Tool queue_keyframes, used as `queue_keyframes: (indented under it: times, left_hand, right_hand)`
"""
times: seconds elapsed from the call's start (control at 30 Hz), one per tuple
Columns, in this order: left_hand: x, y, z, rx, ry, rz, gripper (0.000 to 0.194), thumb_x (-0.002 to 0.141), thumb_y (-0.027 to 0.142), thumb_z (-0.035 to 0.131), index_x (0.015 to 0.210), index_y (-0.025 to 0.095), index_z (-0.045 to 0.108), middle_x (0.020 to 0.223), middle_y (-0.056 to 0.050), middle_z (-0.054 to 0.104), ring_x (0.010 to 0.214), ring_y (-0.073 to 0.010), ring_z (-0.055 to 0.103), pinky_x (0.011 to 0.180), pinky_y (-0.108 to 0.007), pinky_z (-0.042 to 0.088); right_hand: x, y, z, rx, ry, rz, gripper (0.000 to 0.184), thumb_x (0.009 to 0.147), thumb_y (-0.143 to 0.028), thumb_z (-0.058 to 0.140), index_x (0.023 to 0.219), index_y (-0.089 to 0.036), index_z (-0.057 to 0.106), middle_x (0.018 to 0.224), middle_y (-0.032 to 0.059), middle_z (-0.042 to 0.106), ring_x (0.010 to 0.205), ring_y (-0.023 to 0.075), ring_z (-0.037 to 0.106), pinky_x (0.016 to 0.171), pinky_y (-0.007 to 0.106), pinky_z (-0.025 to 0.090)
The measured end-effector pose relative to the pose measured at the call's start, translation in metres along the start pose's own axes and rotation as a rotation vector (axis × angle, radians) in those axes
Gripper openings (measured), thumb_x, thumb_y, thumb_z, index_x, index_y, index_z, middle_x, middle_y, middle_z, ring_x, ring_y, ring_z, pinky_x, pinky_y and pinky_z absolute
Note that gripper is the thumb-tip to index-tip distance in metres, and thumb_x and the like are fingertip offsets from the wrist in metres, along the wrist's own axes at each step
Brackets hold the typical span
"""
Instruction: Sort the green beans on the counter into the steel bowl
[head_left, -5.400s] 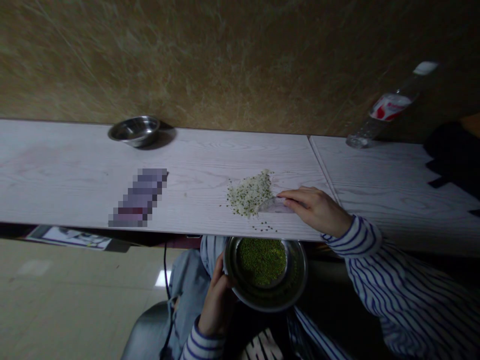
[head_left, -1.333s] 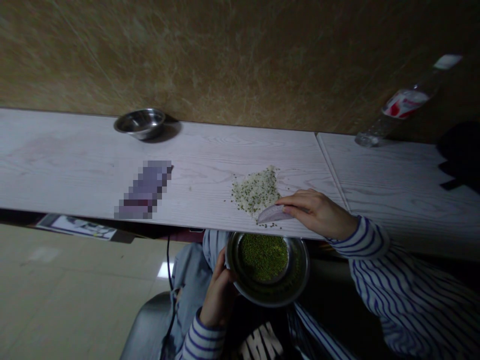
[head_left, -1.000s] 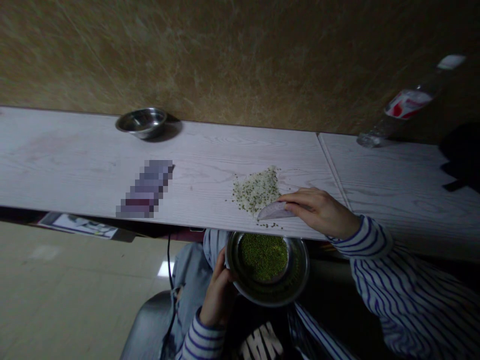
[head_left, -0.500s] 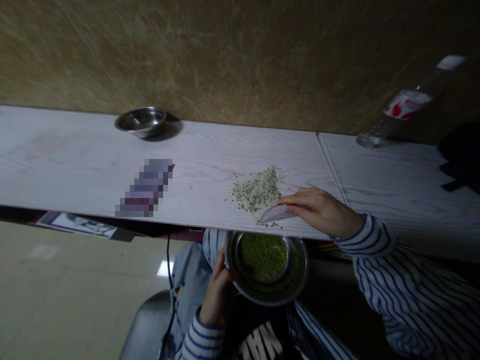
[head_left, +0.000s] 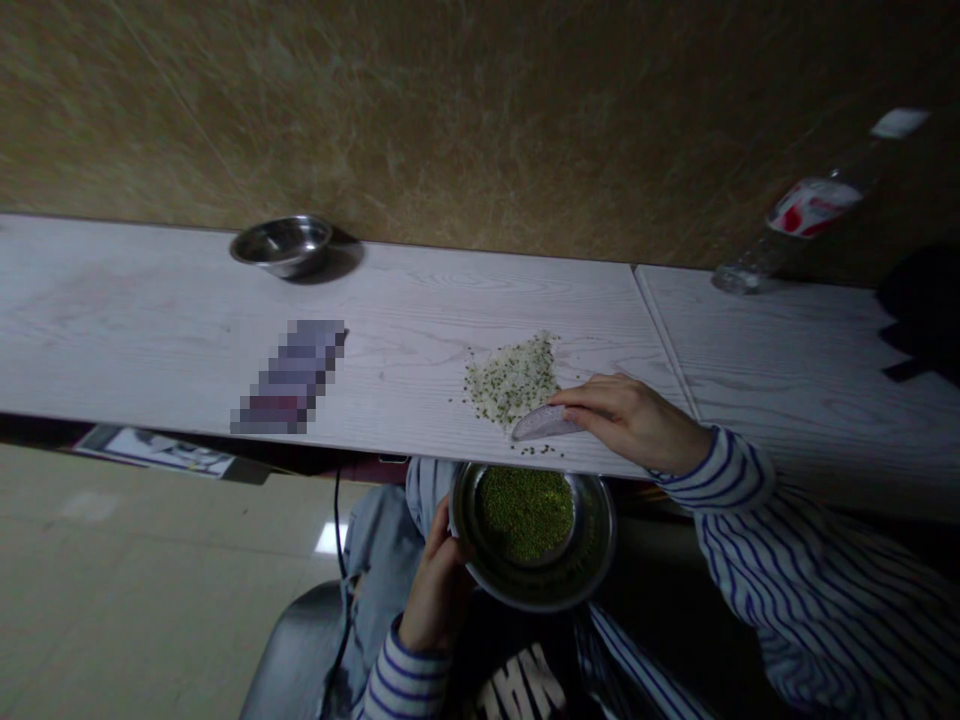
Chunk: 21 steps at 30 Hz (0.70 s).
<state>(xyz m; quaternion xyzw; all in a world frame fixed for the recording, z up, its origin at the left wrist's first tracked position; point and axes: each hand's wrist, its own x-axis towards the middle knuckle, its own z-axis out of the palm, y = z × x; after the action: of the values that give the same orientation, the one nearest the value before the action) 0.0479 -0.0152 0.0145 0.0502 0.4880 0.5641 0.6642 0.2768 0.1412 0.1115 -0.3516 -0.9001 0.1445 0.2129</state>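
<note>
My left hand [head_left: 436, 592] is closed on the left rim of a steel bowl [head_left: 598, 545], held below the table's front edge above my lap. Green mung beans [head_left: 525, 515] cover the bowl's bottom. Between the thumb and fingers of my right hand [head_left: 637, 422] is a thin, see-through scraper [head_left: 541, 424] with a rounded edge. Its edge rests at the near right side of a pile of white rice-like grains mixed with green beans [head_left: 514, 378] on the table. A few stray beans lie between the scraper and the table edge.
A second steel bowl [head_left: 281, 250] stands near the wall at the back left. A blurred-out flat object [head_left: 292, 378] lies left of the pile. At the back right are a clear plastic bottle [head_left: 806, 212] and a dark object [head_left: 922, 315]. A seam [head_left: 664, 335] crosses the table.
My right hand and the scraper have shifted slightly left, along the near side of the pile. The left hand and its bowl look unmoved.
</note>
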Motion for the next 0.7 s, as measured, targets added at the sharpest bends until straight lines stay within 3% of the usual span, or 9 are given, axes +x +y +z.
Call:
queue_keyframes:
  times: [0.2,0.7]
  left_hand:
    - [-0.0005,0.0013,0.0018,0.008,-0.007,0.001,0.073,0.06,0.016,0.068,0.133,0.021,0.068,0.108,-0.007,0.077,0.096,-0.0287,0.069,0.083,-0.038,0.056]
    - [-0.002,0.001,0.0049,0.021,0.019,0.006,0.072,0.061,0.018,0.068,0.132,0.021,0.068,0.105,-0.007,0.077,0.103,-0.0312,0.069,0.082,-0.039,0.057]
  right_hand:
    - [-0.0008,0.0014,-0.0013,-0.038,0.056,0.014,0.027,0.098,-0.015,0.058,0.115,-0.02,0.078,0.099,0.0072,0.083,0.089,0.0206,0.076,0.082,0.034,0.06]
    - [-0.0043,0.0026,-0.0005,0.022,-0.009,0.023,0.029,0.098,-0.017,0.058,0.117,-0.023,0.079,0.101,0.006,0.082,0.088,0.0204,0.075,0.083,0.037,0.06]
